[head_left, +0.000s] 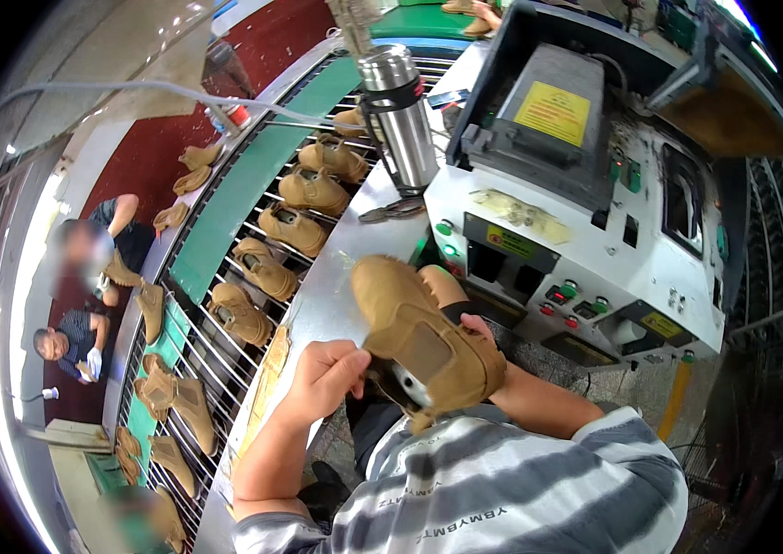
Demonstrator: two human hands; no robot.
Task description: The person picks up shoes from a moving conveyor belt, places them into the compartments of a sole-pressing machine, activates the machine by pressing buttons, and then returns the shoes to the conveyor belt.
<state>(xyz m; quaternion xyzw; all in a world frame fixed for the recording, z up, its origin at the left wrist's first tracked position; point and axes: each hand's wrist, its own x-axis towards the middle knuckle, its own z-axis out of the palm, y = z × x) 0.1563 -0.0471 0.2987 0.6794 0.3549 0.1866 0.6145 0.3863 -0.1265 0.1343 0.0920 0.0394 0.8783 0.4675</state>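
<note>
I hold a tan boot in front of my body, its toe pointing away and its open collar facing me. My left hand is closed, thumb and fingers pinching the boot's upper at the left edge of the opening. My right hand grips the boot from its right side and is mostly hidden behind it. Something pale shows inside the opening, too shaded to make out.
Left of me, a roller rack carries several tan boots. Pliers and a steel flask stand on the metal ledge. A white machine with buttons is on the right. Two people work beyond the rack.
</note>
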